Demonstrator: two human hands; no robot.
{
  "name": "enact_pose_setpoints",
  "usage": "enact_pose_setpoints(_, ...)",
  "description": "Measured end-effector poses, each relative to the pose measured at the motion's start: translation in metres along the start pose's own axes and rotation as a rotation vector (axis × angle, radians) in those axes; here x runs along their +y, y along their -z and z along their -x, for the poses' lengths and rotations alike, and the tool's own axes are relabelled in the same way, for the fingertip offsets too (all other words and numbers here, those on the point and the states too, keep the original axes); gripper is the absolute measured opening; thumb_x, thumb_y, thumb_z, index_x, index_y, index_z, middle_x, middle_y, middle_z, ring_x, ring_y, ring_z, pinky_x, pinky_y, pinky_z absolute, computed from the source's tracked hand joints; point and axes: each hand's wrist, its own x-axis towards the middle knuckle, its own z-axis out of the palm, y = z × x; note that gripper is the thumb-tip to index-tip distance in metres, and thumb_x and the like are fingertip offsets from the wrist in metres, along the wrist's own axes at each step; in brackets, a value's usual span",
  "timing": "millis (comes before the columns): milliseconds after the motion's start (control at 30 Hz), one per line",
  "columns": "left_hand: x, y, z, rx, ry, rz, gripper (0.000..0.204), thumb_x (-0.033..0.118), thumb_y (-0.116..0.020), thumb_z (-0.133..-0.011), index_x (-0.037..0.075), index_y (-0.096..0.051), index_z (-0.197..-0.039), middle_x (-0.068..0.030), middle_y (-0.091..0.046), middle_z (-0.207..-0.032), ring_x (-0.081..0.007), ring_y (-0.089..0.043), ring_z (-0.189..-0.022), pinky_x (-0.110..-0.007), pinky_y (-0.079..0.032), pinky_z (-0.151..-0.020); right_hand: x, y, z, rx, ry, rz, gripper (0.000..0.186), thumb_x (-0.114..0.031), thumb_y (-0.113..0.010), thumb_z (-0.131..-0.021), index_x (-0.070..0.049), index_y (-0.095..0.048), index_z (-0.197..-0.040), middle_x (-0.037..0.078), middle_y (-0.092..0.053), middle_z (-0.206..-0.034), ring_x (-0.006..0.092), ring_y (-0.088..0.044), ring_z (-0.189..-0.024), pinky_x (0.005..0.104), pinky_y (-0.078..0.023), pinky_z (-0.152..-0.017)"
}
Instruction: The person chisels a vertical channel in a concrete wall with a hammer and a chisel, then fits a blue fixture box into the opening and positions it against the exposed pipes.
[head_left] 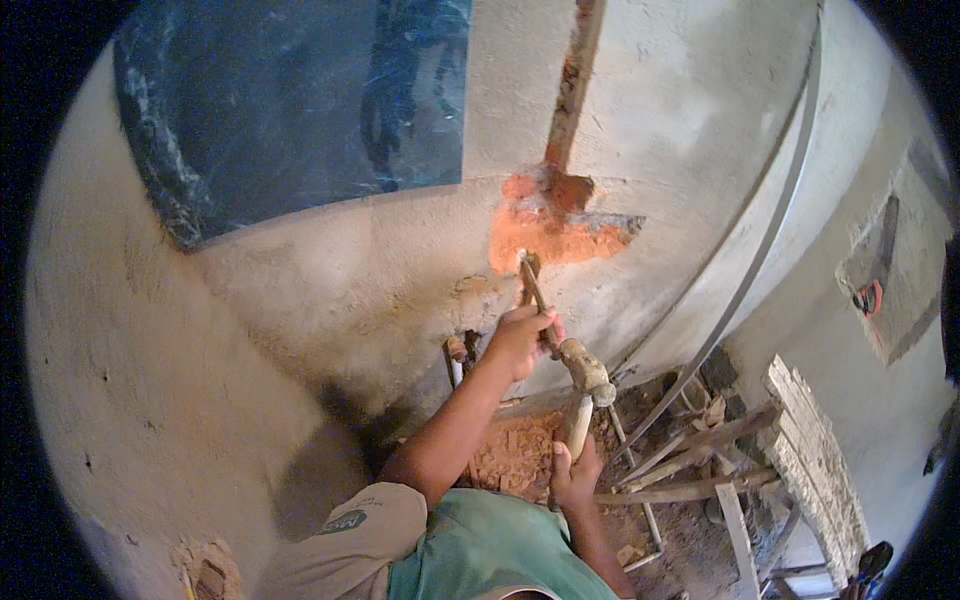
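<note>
My left hand (521, 343) is closed around a thin metal chisel (537, 285), whose tip meets the lower part of a broken orange patch (530, 235) in the wall, where brick shows. My right hand (577, 474) grips the pale handle of a hammer (586, 372). The hammer's dusty head is right by the chisel's back end, just below my left hand; whether the two touch I cannot tell. From the broken patch a narrow cut groove (573, 90) runs up the plaster.
Dark blue plastic sheeting (300, 110) covers an opening at upper left. A capped pipe (457, 352) stands left of my forearm. Brick rubble (515, 452) lies below. A long bent strip (775, 225) leans at right, near a rough wooden trestle (815, 455). A red-and-black tool (868, 297) is farther right.
</note>
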Motion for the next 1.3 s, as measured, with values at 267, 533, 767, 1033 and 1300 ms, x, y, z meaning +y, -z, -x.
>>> enact_pose_setpoints(267,0.022,0.007,0.027,-0.16,0.015,-0.108,0.014,0.016,-0.055,-0.083,0.002,-0.053,-0.085,-0.0049,-0.055,-0.077,-0.013,-0.054,-0.065,-0.027,-0.047,-0.057,-0.01,0.024,0.016,0.048,0.302,0.08,0.028,-0.029,-0.051,-0.079,-0.001,-0.05,-0.08,0.008,-0.05,-0.061,0.0217,-0.05,-0.055,0.031,-0.042,-0.056)
enact_pose_setpoints(533,0.029,-0.002,0.02,-0.096,0.012,0.01,0.021,0.015,-0.057,-0.08,0.001,-0.053,-0.095,-0.005,-0.057,-0.081,-0.013,-0.054,-0.067,-0.026,-0.045,-0.059,0.034,0.01,0.036,-0.042,0.04,0.001,0.024,-0.028,-0.061,-0.068,-0.006,-0.054,-0.075,0.013,-0.054,-0.064,0.0291,-0.052,-0.052,0.0348,-0.042,-0.048)
enact_pose_setpoints(767,0.033,-0.001,-0.002,-0.013,0.074,0.08,0.013,0.009,-0.054,-0.082,-0.001,-0.052,-0.089,-0.0082,-0.057,-0.078,-0.017,-0.056,-0.067,-0.03,-0.048,-0.06,-0.016,0.001,-0.005,-0.088,0.094,0.112,0.028,-0.027,-0.055,-0.078,-0.001,-0.048,-0.086,0.014,-0.054,-0.065,0.0293,-0.054,-0.056,0.0325,-0.044,-0.053)
enact_pose_setpoints(1033,0.03,-0.007,0.0,-0.039,0.023,0.137,0.014,0.011,-0.052,-0.083,-0.002,-0.053,-0.09,-0.0074,-0.058,-0.079,-0.0166,-0.056,-0.066,-0.029,-0.048,-0.063,0.016,0.002,-0.002,-0.061,0.32,0.083,0.029,-0.029,-0.048,-0.083,-0.001,-0.049,-0.079,0.012,-0.05,-0.061,0.0217,-0.05,-0.054,0.034,-0.042,-0.052)
enact_pose_setpoints(1300,0.008,-0.001,0.007,0.021,0.148,0.117,0.021,0.013,-0.052,-0.084,-0.002,-0.05,-0.098,-0.0116,-0.059,-0.092,-0.0206,-0.059,-0.082,-0.03,-0.05,-0.066,-0.01,0.013,-0.001,0.003,-0.03,-0.115,0.031,-0.029,-0.056,-0.079,0.001,-0.047,-0.085,0.01,-0.047,-0.059,0.0191,-0.046,-0.052,0.0329,-0.04,-0.049)
